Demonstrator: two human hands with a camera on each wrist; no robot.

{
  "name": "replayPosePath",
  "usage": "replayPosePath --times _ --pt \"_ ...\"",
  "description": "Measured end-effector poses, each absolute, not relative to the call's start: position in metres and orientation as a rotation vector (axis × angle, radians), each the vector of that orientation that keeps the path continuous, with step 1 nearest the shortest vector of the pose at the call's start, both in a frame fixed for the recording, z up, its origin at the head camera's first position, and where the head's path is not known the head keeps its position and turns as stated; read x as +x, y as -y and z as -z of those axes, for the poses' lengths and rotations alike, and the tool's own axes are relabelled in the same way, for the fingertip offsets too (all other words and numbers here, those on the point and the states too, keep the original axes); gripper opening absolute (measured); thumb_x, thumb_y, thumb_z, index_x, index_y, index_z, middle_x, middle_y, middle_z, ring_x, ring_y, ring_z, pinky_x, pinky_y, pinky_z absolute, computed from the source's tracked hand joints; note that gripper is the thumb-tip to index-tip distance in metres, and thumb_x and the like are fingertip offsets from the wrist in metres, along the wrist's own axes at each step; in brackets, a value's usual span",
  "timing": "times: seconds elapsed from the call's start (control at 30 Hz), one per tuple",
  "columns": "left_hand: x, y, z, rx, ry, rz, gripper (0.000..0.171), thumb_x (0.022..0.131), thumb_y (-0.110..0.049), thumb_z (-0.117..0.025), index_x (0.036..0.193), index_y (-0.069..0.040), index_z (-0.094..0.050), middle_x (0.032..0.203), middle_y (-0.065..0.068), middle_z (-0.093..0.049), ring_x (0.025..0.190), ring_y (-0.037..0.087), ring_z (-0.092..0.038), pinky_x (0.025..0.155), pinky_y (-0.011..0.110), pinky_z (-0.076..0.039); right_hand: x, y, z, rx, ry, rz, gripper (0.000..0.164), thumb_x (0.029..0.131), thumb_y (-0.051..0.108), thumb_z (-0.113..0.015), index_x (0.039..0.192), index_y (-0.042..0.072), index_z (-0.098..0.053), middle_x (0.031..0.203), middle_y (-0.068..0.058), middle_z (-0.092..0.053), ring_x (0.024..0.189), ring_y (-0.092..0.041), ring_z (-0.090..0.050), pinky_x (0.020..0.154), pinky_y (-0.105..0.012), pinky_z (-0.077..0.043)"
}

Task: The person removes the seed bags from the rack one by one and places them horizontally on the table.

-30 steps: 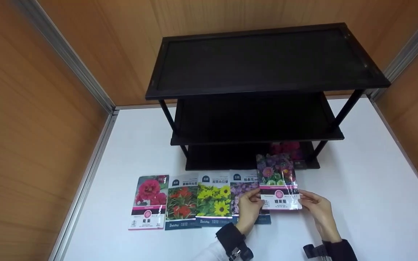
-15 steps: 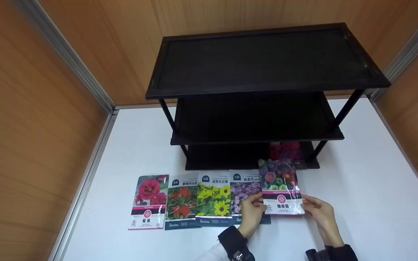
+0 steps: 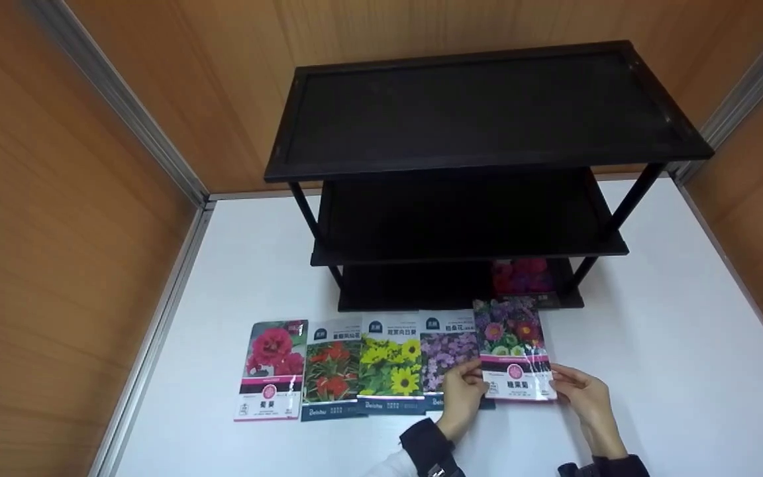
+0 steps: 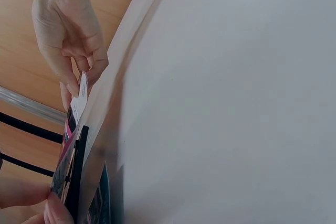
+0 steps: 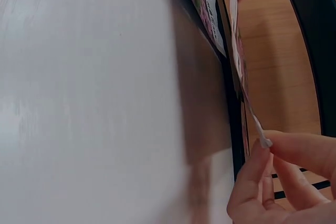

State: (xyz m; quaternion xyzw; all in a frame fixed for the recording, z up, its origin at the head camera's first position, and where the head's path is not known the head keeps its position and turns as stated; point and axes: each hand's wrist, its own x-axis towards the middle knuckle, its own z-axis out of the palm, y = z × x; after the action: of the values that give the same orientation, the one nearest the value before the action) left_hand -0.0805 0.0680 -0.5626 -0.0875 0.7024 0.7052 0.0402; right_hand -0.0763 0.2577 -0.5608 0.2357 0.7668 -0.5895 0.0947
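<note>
A seed packet with mixed daisy-like flowers (image 3: pixel 515 351) is held between both hands in front of the shelf's lowest tier. The left hand (image 3: pixel 462 397) pinches its left edge, and the right hand (image 3: pixel 583 401) pinches its right edge. Seen edge-on in the right wrist view, the packet (image 5: pixel 237 56) stands off the white table, with the right thumb and fingers (image 5: pixel 294 148) at one corner. In the left wrist view the right hand (image 4: pixel 71 35) grips the packet's far side. The purple-flower packet (image 3: pixel 446 351) lies just left, partly behind the left hand.
Packets with yellow flowers (image 3: pixel 391 364), red flowers (image 3: pixel 333 371) and pink hollyhock-like blooms (image 3: pixel 272 368) lie in a row on the white table (image 3: pixel 176 424). A black three-tier shelf (image 3: pixel 487 112) stands behind. Another pink-flower packet (image 3: pixel 522 275) sits on its bottom tier at the right.
Both hands have drawn the held packet slightly toward the person and a little to the right. More of the pink-flower packet on the bottom tier shows. The row of packets has stayed put.
</note>
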Motion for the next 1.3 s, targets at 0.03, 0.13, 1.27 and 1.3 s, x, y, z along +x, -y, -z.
replayPosePath --times 0.03,0.13,1.27,1.3 --pt "-0.081 -0.069 0.569 -0.273 -2.15 -2.159 0.036 0.064 0.019 -0.053 0.1 0.018 -0.056 0.078 0.011 -0.056 0.064 0.009 -0.05 0.056 0.019 -0.045 -0.076 -0.258 0.561 0.702 -2.275 1.742 0.04 0.08 0.001 -0.058 0.116 -0.013 -0.049 0.088 -0.005 -0.063 0.074 -0.002 -0.054 0.065 -0.015 -0.046" --pt "-0.082 -0.071 0.579 -0.283 -2.14 -2.16 0.037 0.065 0.018 -0.054 0.101 0.015 -0.057 0.078 0.008 -0.056 0.063 0.006 -0.049 0.056 0.018 -0.045 -0.075 -0.259 0.562 0.706 -2.259 1.747 0.04 0.08 0.001 -0.059 0.116 -0.013 -0.049 0.089 -0.005 -0.064 0.074 -0.003 -0.054 0.065 -0.016 -0.046" --pt "-0.073 -0.075 0.584 -0.234 -2.214 -2.074 0.037 0.062 0.018 -0.057 0.098 0.015 -0.059 0.075 0.005 -0.056 0.061 0.007 -0.05 0.053 0.018 -0.044 -0.062 -0.271 0.568 0.771 -2.122 1.82 0.04 0.077 0.001 -0.063 0.113 -0.012 -0.052 0.08 0.004 -0.064 0.071 -0.004 -0.057 0.064 -0.017 -0.047" --pt "-0.073 -0.075 0.584 -0.234 -2.213 -2.071 0.036 0.062 0.018 -0.056 0.098 0.015 -0.059 0.074 0.004 -0.056 0.06 0.006 -0.05 0.053 0.017 -0.044 -0.062 -0.271 0.568 0.769 -2.125 1.815 0.041 0.077 0.001 -0.063 0.113 -0.012 -0.052 0.08 0.005 -0.064 0.071 -0.003 -0.057 0.064 -0.017 -0.047"
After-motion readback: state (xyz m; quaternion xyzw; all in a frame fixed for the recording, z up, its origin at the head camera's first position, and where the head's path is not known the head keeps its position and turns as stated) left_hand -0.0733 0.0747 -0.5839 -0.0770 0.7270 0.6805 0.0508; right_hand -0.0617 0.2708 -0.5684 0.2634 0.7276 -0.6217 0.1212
